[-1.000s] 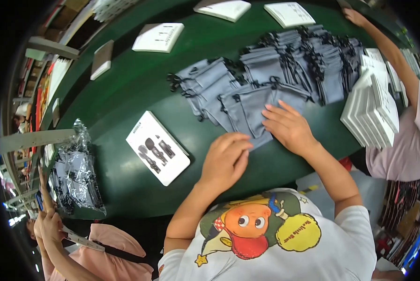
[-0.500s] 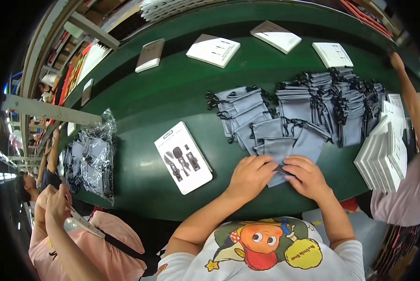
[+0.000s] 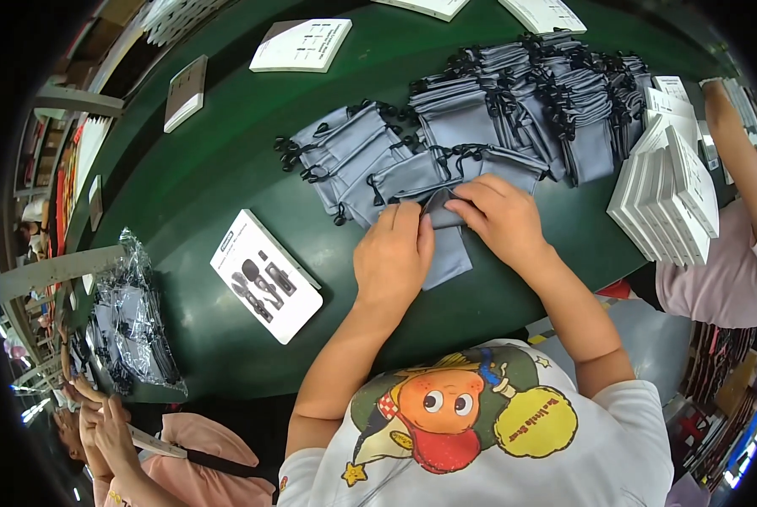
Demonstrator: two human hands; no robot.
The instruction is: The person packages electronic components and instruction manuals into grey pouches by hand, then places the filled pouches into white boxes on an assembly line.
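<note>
Both of my hands are at the mouth of a grey drawstring pouch (image 3: 448, 260) on the green table (image 3: 226, 186). My left hand (image 3: 393, 258) pinches its left edge, with the thumb turned up along the cloth. At the other side, the thumb and fingers of my right hand (image 3: 503, 221) close on the upper rim, which is pulled up into a dark fold. My fingers hide part of the opening. Just beyond lie more grey pouches (image 3: 349, 160) with black cords, loosely overlapped. A white printed box (image 3: 266, 277) rests left of my hands.
A thick pile of pouches (image 3: 514, 101) spreads at the far right, beside a stack of white boxes (image 3: 666, 198). Plastic-wrapped pouches (image 3: 133, 325) lie at the left. More boxes (image 3: 301, 46) line the far side. Co-workers' arms (image 3: 737, 152) show at both sides.
The view has shifted, so the table's things sit lower or further left in the picture. My hands have raised the pouch's rim and spread a little apart; both still grip it.
</note>
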